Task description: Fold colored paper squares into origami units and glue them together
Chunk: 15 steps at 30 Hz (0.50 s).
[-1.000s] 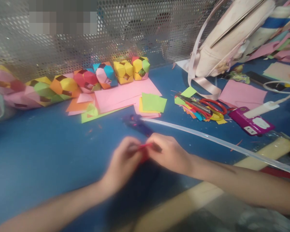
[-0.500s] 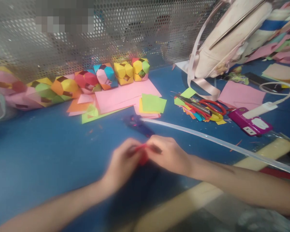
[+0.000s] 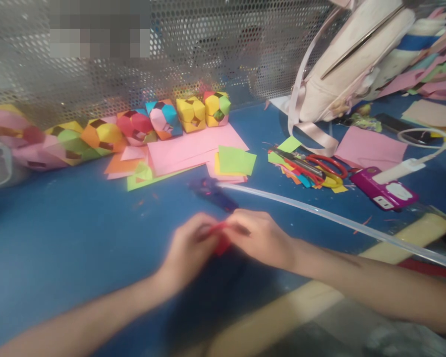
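Note:
A small piece of red paper (image 3: pixel 223 244) is pinched between both hands, low over the blue table. My left hand (image 3: pixel 193 245) is closed on its left side, thumb and fingers pressed together. From the right, my right hand (image 3: pixel 260 238) grips the same paper with its fingertips. Most of the paper is hidden behind the fingers, so its folds cannot be made out. Just beyond the hands lies a dark glue gun (image 3: pixel 213 192), blurred, with a long clear glue stick (image 3: pixel 312 209) running out of it to the right.
Folded paper balls (image 3: pixel 136 126) in several colours line the perforated metal panel (image 3: pixel 208 44). Before them lie pink paper sheets (image 3: pixel 178 148) and green squares (image 3: pixel 237 159). To the right are scissors (image 3: pixel 327 166), a purple power adapter (image 3: pixel 384 188) and a pale bag (image 3: pixel 342 59).
Both hands stay in nearly the same place, still holding the red paper. A little more of its lower part shows now. The view has shifted very slightly.

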{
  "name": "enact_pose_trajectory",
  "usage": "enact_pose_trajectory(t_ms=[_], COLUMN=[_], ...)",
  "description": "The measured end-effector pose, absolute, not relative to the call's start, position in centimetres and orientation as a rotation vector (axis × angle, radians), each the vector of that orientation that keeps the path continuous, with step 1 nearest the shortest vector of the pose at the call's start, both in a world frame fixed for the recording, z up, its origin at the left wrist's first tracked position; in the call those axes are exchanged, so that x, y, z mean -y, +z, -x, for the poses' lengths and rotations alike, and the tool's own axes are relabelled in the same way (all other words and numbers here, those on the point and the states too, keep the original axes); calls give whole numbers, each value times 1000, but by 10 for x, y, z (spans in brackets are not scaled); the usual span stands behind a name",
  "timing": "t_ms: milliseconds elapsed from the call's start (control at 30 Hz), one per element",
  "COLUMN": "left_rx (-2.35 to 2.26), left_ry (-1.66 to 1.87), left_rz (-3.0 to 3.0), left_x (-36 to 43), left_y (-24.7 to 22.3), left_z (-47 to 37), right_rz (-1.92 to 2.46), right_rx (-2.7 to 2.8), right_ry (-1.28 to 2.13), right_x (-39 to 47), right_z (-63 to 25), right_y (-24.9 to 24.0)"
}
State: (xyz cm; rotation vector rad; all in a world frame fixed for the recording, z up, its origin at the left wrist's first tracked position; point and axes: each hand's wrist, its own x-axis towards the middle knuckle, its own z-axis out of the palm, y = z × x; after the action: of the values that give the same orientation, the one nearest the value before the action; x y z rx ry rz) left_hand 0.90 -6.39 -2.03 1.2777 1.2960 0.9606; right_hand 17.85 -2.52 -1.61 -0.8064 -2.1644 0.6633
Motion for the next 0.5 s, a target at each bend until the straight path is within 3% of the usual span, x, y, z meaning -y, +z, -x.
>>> enact_pose_trajectory(t_ms=[233, 500], left_rx=[-1392, -1467], left_ry=[957, 1015], left_rz=[-1231, -1155], left_x=[58, 51], left_y=[-22, -24], left_z=[-6, -4], right_rz=[1131, 1130], right_rx=[2086, 2272], right_ry=[705, 790], right_x=[10, -22], right_z=[-190, -155], right_y=[-3, -6])
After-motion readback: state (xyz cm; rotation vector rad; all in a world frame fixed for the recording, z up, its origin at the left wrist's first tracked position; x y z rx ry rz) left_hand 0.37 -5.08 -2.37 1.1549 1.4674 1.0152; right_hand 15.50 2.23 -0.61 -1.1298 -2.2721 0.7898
